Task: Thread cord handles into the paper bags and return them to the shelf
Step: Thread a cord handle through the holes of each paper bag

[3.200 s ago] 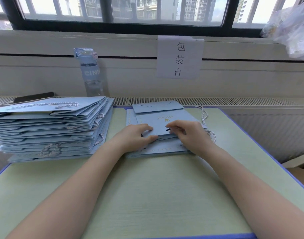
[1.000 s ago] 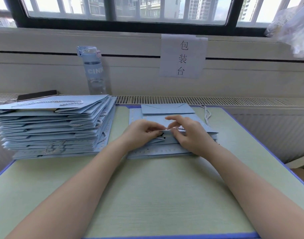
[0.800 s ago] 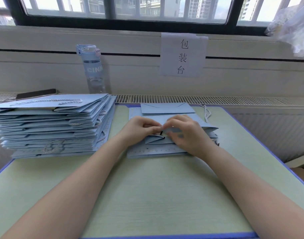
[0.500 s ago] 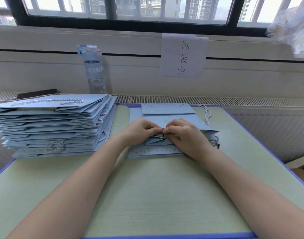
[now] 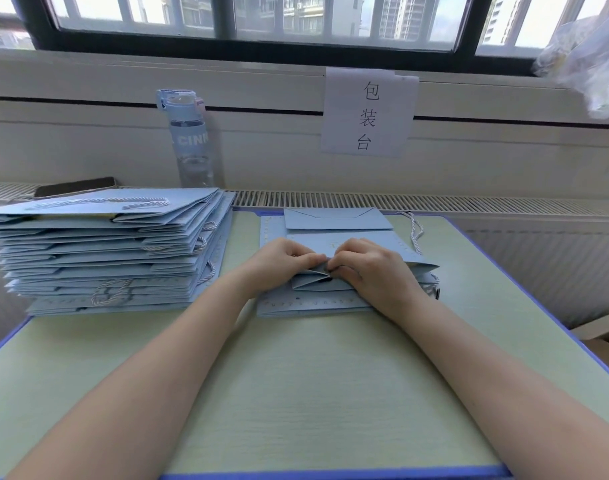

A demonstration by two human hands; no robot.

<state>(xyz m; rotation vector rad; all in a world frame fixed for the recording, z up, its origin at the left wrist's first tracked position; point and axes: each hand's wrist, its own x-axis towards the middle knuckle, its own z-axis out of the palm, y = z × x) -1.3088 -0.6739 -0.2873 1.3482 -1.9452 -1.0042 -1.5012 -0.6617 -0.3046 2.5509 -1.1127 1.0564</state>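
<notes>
A flat light-blue paper bag (image 5: 337, 244) lies on top of a short pile of the same bags at the middle of the table. My left hand (image 5: 282, 261) and my right hand (image 5: 372, 268) meet at its near top edge, whose mouth is lifted open. Both pinch the paper edge beside a small dark hole; whether cord is between the fingers is hidden. A white twisted cord (image 5: 415, 232) trails off the bag's far right corner. A tall pile of blue bags with cord handles (image 5: 109, 251) stands to the left.
The pale green table (image 5: 296, 393) has a blue rim. A clear water bottle (image 5: 190, 140) stands against the wall behind the tall pile, with a dark phone (image 5: 74, 187) on the radiator grille. A paper sign (image 5: 369, 112) hangs on the wall, a plastic bag (image 5: 590, 60) at top right.
Both hands have come closer together at the bag's near edge, and the edge has been lifted so the bag's mouth gapes. The piles and bottle have not moved.
</notes>
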